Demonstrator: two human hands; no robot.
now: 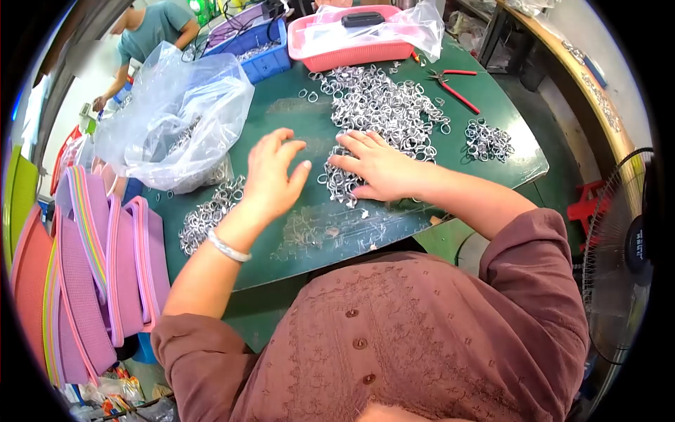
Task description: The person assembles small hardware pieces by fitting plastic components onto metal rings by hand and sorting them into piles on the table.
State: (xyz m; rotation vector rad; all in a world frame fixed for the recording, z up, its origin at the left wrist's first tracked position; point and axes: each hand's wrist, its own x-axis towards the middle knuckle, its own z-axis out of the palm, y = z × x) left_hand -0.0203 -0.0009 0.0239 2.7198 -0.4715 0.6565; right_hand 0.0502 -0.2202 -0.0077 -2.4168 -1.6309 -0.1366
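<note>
Surface [295, 211]: green, smooth, scuffed, one curved edge. Clear plastic bag [169, 133], one, crumpled, at 10 o'clock. Pink basket [323, 58], one, ribbed plastic, at 12 o'clock. Main heap [383, 105], one, metallic rings too many to count, at 1 o'clock. Right hand [376, 167]: palm down on the main heap's near edge, fingers spread. Left hand [274, 172]: open wide, fingers curved, beside the left heap [211, 211] at 8 o'clock. Small heap [488, 141], one, at 3 o'clock. Red-handled pliers [453, 88], one pair, at 2 o'clock.
</note>
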